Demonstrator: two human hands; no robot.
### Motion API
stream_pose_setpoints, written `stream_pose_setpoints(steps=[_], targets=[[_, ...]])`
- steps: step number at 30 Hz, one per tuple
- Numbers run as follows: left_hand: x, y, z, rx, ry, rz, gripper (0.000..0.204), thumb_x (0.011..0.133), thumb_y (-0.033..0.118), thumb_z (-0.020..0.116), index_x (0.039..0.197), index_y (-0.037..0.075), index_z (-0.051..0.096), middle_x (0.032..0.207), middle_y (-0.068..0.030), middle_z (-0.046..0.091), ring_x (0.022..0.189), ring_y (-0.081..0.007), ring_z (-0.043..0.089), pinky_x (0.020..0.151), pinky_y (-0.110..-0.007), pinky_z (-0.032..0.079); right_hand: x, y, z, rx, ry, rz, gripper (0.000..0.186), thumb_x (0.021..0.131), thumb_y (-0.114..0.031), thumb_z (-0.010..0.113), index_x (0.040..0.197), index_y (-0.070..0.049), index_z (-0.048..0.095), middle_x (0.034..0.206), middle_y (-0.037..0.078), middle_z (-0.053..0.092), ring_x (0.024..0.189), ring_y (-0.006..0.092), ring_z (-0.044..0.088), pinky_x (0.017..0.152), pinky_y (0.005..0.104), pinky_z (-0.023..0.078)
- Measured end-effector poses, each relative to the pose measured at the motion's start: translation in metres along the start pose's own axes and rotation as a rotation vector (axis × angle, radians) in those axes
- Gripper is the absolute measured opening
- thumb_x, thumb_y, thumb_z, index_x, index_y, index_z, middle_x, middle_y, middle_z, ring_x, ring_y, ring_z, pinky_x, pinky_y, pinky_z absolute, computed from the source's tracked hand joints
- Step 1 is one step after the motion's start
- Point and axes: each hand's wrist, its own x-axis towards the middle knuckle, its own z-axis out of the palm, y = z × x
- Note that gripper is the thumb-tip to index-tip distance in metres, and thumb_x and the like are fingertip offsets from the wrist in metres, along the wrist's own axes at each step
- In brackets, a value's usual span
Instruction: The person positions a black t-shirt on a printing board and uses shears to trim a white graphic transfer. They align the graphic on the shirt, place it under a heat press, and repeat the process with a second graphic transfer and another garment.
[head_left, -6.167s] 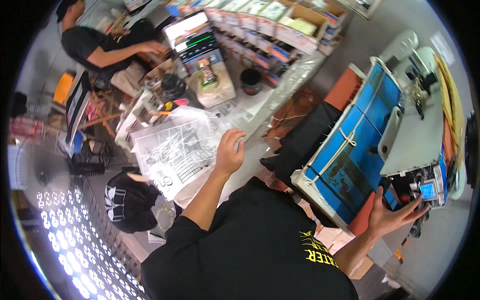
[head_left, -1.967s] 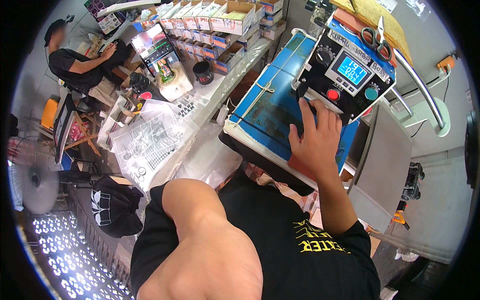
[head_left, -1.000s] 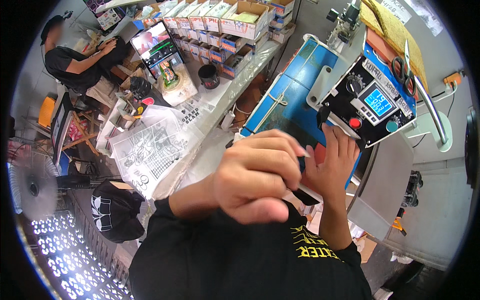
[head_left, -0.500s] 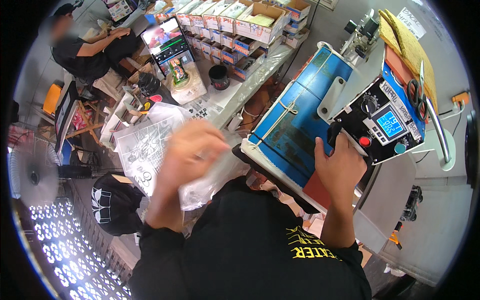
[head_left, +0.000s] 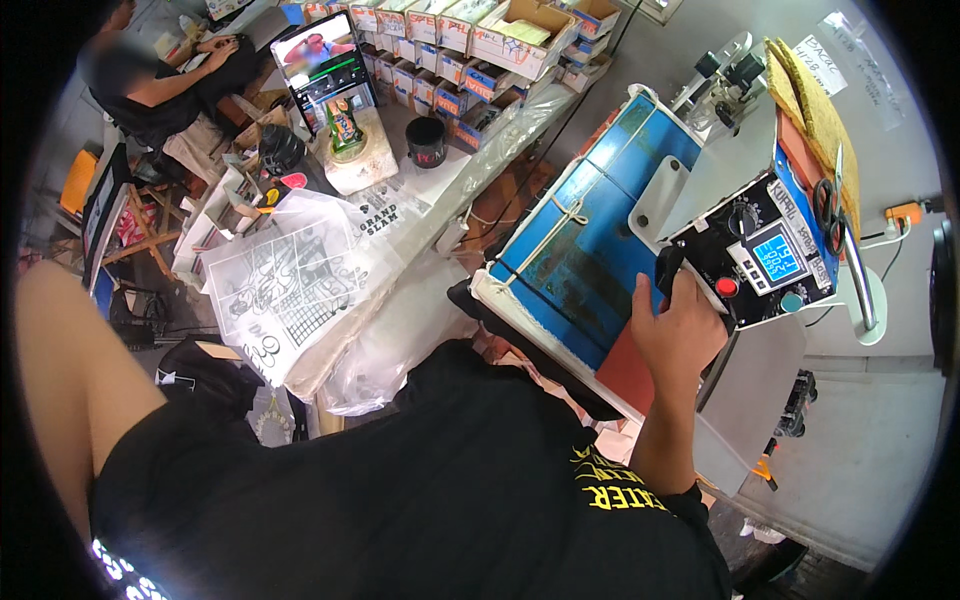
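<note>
My right hand [head_left: 680, 325] is closed round the black handle [head_left: 668, 264] at the front of a heat press, its thumb sticking up beside the grip. Just beyond the hand is the press's black control panel [head_left: 710, 245], with a lit blue display [head_left: 780, 258] and a red button [head_left: 727, 287]. The blue top [head_left: 590, 240] of the press, tied with cord, lies left of the hand. At the left edge my left arm [head_left: 85, 390] is raised and bent; its hand is out of view.
Printed transparent sheets [head_left: 290, 290] lie on the table to the left. Behind them are a phone [head_left: 320, 65], a black mug [head_left: 426, 142] and stacked cardboard boxes [head_left: 450, 75]. Scissors [head_left: 829, 212] hang on the press's right side. A seated person [head_left: 150, 100] is at far left.
My left hand has swung from over the printed sheets out past the left edge, uncovering them. My right hand stays on the handle. The view has shifted slightly.
</note>
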Motion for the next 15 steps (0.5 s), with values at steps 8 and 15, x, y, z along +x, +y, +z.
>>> stream_pose_setpoints(steps=[8,15], targets=[[-0.002,-0.005,0.032,-0.176,-0.046,0.008,0.02,0.086,0.009,0.056,0.097,-0.004,0.066,0.095,-0.0176,0.069,0.089,-0.0325,0.066,0.082,-0.043,0.053,-0.001,-0.007,0.001,0.018,-0.008,0.062,0.031,0.078,-0.032,0.076,0.075,-0.01,0.055,0.061,0.009,0.057,0.052,0.032,0.059,0.048,0.0425,0.046],[-0.008,-0.021,0.047,-0.259,-0.058,0.023,0.02,0.086,0.007,0.055,0.098,-0.003,0.066,0.097,-0.0175,0.068,0.091,-0.032,0.066,0.083,-0.042,0.052,0.002,-0.011,0.0,0.013,-0.007,0.1,0.03,0.077,-0.029,0.077,0.074,-0.01,0.055,0.059,0.009,0.057,0.049,0.0304,0.058,0.046,0.0397,0.045]])
